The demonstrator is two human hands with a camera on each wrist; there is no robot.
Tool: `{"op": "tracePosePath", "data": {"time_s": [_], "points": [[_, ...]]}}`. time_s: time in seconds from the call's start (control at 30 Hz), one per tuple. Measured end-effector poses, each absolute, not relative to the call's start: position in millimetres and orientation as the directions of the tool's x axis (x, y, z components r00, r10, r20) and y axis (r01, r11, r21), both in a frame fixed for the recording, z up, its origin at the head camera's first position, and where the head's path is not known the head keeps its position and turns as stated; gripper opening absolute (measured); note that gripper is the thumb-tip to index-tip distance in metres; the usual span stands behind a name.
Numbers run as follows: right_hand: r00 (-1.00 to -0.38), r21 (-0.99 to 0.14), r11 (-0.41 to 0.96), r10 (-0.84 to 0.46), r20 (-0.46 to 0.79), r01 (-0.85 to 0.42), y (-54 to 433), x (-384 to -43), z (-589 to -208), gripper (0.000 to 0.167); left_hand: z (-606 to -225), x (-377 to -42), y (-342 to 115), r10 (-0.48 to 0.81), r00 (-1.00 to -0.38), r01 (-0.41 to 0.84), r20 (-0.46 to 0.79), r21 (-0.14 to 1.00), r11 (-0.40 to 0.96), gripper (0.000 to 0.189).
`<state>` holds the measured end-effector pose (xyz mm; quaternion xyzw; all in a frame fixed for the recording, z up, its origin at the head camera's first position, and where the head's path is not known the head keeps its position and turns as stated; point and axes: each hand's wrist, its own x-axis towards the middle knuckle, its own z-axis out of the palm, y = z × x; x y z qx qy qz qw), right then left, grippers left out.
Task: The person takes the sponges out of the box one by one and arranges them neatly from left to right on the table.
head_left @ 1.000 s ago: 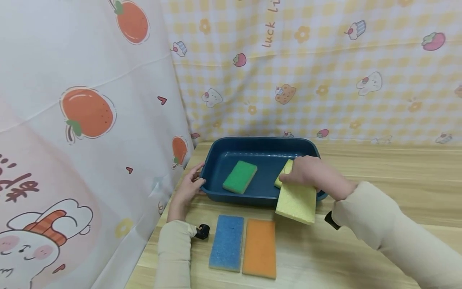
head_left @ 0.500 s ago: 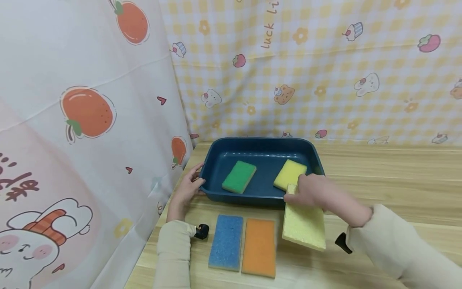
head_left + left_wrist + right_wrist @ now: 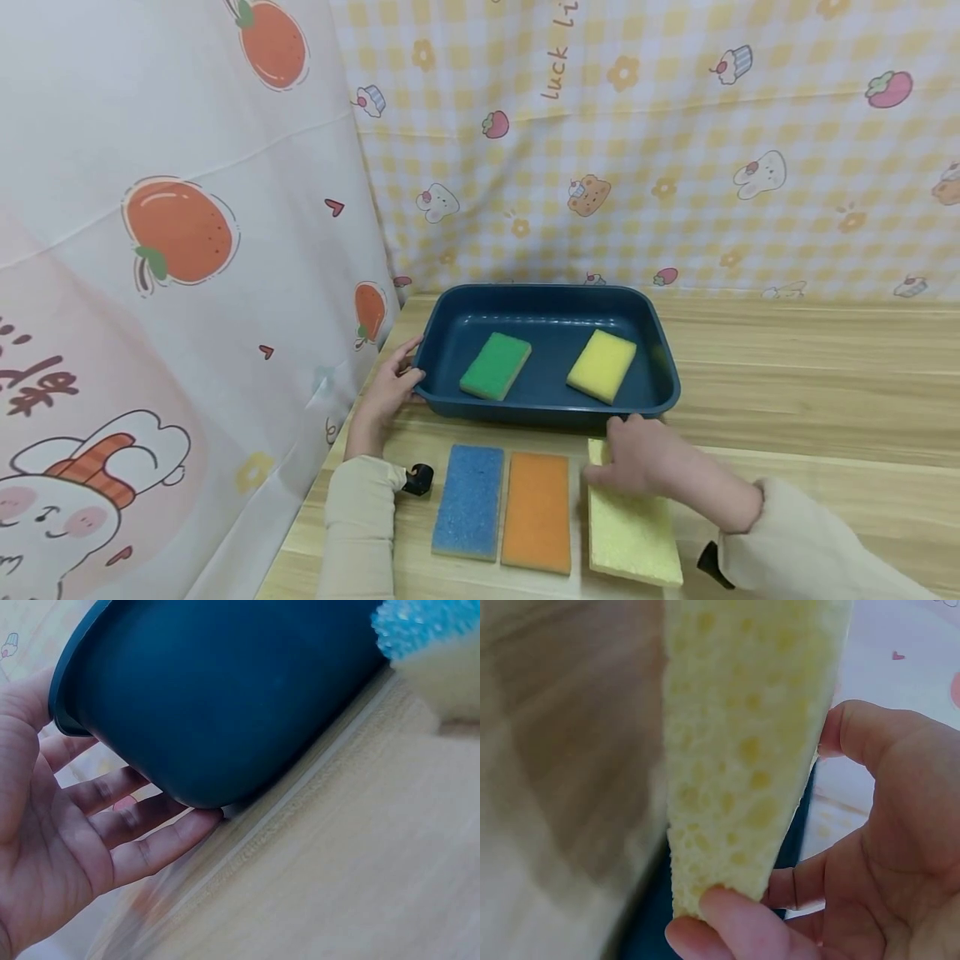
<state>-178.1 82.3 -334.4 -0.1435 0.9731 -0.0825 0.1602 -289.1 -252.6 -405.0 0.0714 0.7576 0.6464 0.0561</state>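
Observation:
My right hand (image 3: pixel 641 458) grips a large pale yellow sponge (image 3: pixel 633 542) in front of the pan's right end. In the right wrist view, fingertips (image 3: pixel 742 922) and thumb hold the edges of the porous sponge (image 3: pixel 742 772). My left hand (image 3: pixel 386 392) rests against the left end of a dark blue rectangular pan (image 3: pixel 525 409). In the left wrist view, its fairly straight fingers (image 3: pixel 161 847) touch the pan's outer wall (image 3: pixel 210 697) low down. A green sponge (image 3: pixel 496 365) and a smaller yellow sponge (image 3: pixel 602 365) lie apart inside the pan.
A blue sponge (image 3: pixel 468 502) and an orange sponge (image 3: pixel 537 512) lie side by side on the wooden table (image 3: pixel 810 358), left of the pale yellow one. Behind the table hangs a checked curtain (image 3: pixel 675 125); a white printed curtain (image 3: pixel 300 275) runs along the left.
My right hand has carried the pale yellow sponge from above the pan's right side toward the front of the table, uncovering the smaller yellow sponge. My left hand has stayed at the pan.

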Motion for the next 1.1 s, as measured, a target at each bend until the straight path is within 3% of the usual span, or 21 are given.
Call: {"op": "tracePosePath", "data": {"time_s": [0.3,0.8,1.1], "points": [[-0.908,-0.213,0.942,-0.312,-0.279,-0.259,79,-180,-351,0.067,-402,-286,-252,0.173,-0.985,0.030,0.003,0.987,0.156,0.059],[-0.910,-0.213,0.944,-0.305,-0.280,-0.251,70,-179,-365,0.079,-400,-286,-250,0.154,-0.988,0.022,-0.004,0.986,0.168,0.059],[-0.916,-0.184,0.943,-0.316,-0.246,-0.276,69,-179,-372,0.074,-401,-286,-250,0.168,-0.986,0.048,0.018,0.983,0.175,0.059]]}}
